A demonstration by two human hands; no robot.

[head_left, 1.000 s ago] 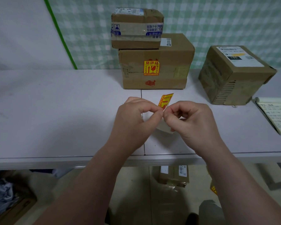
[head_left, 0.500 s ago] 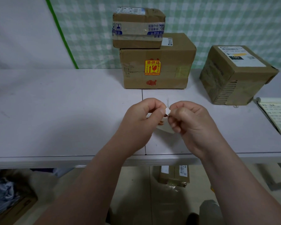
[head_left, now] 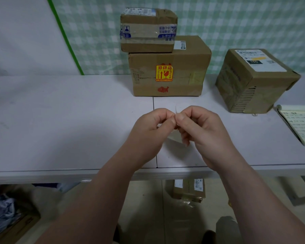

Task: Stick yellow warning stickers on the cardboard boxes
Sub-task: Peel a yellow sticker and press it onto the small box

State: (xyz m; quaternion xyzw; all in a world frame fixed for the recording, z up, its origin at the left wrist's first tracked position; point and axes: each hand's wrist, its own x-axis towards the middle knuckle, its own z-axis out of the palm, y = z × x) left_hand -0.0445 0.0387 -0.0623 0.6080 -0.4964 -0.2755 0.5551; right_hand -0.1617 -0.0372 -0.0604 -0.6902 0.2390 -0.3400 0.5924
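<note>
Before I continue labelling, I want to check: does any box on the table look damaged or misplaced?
Yes. The small taped box overhangs the left edge of the stickered box beneath it, whose front shows a horizontal crease. The right box stands turned, one flap bulging.

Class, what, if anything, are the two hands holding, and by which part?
The left hand and right hand both pinch a small pale paper slip by its top edge; its face is hidden.

Head view, forward-down, near above white table (head_left: 60,120)
</note>
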